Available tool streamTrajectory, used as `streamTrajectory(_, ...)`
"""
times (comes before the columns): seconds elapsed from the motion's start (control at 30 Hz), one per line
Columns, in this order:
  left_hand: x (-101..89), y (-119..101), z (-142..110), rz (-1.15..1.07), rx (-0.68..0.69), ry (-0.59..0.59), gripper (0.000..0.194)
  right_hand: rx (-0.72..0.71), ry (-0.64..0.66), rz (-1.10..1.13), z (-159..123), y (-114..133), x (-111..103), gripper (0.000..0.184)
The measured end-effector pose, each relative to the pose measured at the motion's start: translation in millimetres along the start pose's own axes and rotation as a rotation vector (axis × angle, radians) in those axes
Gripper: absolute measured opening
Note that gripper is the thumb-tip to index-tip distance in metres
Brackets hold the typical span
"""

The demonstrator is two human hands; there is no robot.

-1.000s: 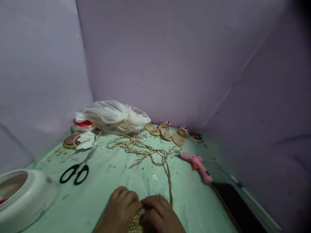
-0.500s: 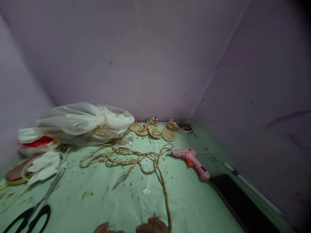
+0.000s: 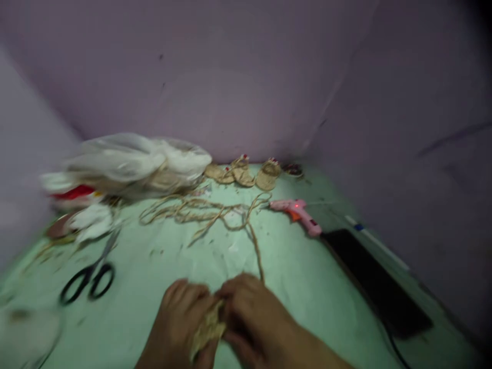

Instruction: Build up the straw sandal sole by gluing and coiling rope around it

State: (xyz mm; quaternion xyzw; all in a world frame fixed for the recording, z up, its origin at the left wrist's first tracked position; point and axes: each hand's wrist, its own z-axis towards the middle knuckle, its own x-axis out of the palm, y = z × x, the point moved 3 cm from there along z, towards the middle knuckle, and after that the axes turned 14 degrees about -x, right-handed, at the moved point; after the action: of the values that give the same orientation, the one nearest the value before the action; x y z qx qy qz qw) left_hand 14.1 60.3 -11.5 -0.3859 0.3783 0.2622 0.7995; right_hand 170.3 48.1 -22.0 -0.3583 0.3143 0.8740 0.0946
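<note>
Near the front edge of the view, my left hand (image 3: 179, 320) and my right hand (image 3: 255, 318) come together around a small flat piece of coiled straw rope (image 3: 209, 330). My left fingers and thumb grip it from the left. The right fingers are closed at its right edge, and part of the piece is hidden under them. A strand of twisted straw rope (image 3: 255, 248) runs from beside my right hand up to loose loops lying on the table. Both hands are slightly blurred.
Black-handled scissors (image 3: 90, 279) lie at left. A pink glue gun (image 3: 295, 210) with a red light lies right of the loops, above a dark slab (image 3: 376, 282). Small straw slippers (image 3: 268, 175) with beads and a plastic bag (image 3: 134, 164) stand along the wall.
The view has tilted down, so the table things appear higher. My hands, barely visible before at the bottom edge, now show with the coiled rope piece between them.
</note>
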Motion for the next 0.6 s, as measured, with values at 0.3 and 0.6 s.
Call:
streamTrajectory(0.3,-12.1,-14.6,5.2,-0.079,-0.14,0.225,0.032,-0.023,-0.03,0.025,0.1,16.0,-15.0,0.014)
streamTrajectory(0.6,-8.9,-18.4,7.8,-0.073,-0.105,0.209,0.024,-0.067,-0.054,0.01,-1.6,12.5,-11.6,0.006)
